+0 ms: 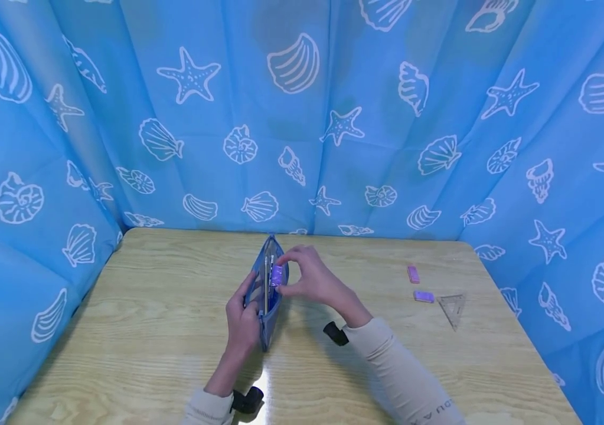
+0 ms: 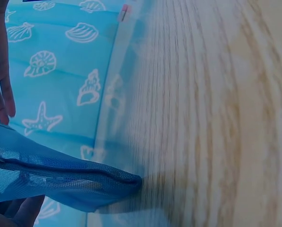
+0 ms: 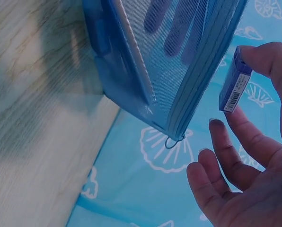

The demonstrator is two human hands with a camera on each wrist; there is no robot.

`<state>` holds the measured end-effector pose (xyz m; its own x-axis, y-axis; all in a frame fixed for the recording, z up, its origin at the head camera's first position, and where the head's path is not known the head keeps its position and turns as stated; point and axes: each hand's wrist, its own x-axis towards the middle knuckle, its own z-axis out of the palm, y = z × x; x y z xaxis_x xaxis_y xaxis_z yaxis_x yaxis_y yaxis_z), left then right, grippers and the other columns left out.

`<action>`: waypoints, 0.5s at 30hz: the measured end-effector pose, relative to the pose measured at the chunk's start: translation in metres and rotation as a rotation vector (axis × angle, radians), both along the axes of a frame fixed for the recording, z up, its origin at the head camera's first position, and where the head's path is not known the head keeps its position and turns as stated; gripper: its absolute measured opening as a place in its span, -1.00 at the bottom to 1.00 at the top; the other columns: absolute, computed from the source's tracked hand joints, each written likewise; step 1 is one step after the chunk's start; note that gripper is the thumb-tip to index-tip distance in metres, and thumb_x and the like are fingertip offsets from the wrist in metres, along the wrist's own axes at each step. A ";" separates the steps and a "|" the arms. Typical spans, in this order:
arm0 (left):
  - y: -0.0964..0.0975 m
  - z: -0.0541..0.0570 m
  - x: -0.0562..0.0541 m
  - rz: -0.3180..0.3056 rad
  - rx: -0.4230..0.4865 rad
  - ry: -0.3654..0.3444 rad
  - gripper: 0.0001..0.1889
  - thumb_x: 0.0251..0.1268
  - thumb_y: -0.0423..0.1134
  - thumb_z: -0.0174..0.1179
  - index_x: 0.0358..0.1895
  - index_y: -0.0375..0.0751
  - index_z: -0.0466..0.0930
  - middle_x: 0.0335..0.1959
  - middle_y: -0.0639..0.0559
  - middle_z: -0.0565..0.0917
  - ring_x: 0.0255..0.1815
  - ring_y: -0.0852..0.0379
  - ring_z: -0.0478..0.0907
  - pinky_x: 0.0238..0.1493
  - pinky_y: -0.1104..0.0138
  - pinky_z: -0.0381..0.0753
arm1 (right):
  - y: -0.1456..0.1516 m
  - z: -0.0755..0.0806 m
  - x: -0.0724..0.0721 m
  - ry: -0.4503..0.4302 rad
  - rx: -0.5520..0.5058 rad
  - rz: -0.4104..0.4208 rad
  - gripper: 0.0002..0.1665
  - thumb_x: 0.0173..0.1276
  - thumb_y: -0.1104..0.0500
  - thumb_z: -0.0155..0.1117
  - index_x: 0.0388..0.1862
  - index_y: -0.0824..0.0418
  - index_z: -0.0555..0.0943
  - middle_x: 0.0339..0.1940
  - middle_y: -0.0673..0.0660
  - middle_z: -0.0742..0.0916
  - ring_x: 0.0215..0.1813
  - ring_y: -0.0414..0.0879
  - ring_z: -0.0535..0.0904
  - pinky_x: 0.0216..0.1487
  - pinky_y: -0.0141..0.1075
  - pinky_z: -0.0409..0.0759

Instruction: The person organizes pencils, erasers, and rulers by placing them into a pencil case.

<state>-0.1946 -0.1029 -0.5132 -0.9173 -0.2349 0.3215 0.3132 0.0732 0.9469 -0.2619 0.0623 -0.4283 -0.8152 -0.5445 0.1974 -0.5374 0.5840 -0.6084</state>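
Apparently mid-loading: my right hand (image 1: 314, 280) pinches a small purple rectangular block (image 1: 277, 275) over the blue mesh zip pouch (image 1: 270, 329) my left hand (image 1: 243, 321) grips. Next move likely calls for lowering it between the sides.

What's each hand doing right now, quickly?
Left hand: holding the blue mesh pouch.
Right hand: pinching a small purple box between thumb and finger.

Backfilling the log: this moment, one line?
left hand: holds blue pouch | right hand: pinches purple box near pouch mouth | table: triangle, two blocks
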 end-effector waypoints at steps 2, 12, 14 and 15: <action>0.000 0.000 0.000 0.001 0.001 -0.006 -0.28 0.07 -0.61 -0.19 0.45 -0.48 0.33 0.21 -0.50 0.58 0.24 -0.37 0.57 0.24 -0.16 0.54 | -0.002 0.000 0.001 -0.007 0.004 0.014 -0.49 0.10 0.14 0.58 0.05 0.21 0.70 0.14 0.20 0.65 0.21 0.13 0.42 0.24 0.02 0.48; 0.001 -0.001 -0.001 0.002 0.003 -0.016 -0.28 0.08 -0.62 -0.20 0.45 -0.47 0.33 0.24 -0.50 0.56 0.28 -0.34 0.55 0.27 -0.14 0.53 | -0.006 0.000 0.000 -0.050 0.005 0.069 -0.53 0.11 0.20 0.57 0.02 0.26 0.70 -0.04 0.11 0.73 0.05 0.10 0.60 0.15 -0.09 0.56; 0.001 -0.001 -0.001 0.002 0.005 -0.018 -0.28 0.09 -0.62 -0.20 0.45 -0.47 0.33 0.22 -0.50 0.57 0.27 -0.33 0.55 0.27 -0.13 0.53 | -0.007 0.001 0.000 -0.069 0.008 0.066 -0.53 0.11 0.20 0.57 0.03 0.27 0.69 -0.04 0.10 0.73 0.06 0.13 0.60 0.10 -0.14 0.58; 0.001 -0.001 -0.002 0.004 0.003 -0.017 -0.28 0.08 -0.62 -0.20 0.45 -0.47 0.33 0.22 -0.50 0.58 0.27 -0.33 0.56 0.27 -0.13 0.52 | -0.007 0.001 0.000 -0.064 0.010 0.069 -0.53 0.11 0.20 0.56 0.02 0.27 0.69 -0.05 0.10 0.73 0.06 0.13 0.61 0.09 -0.15 0.58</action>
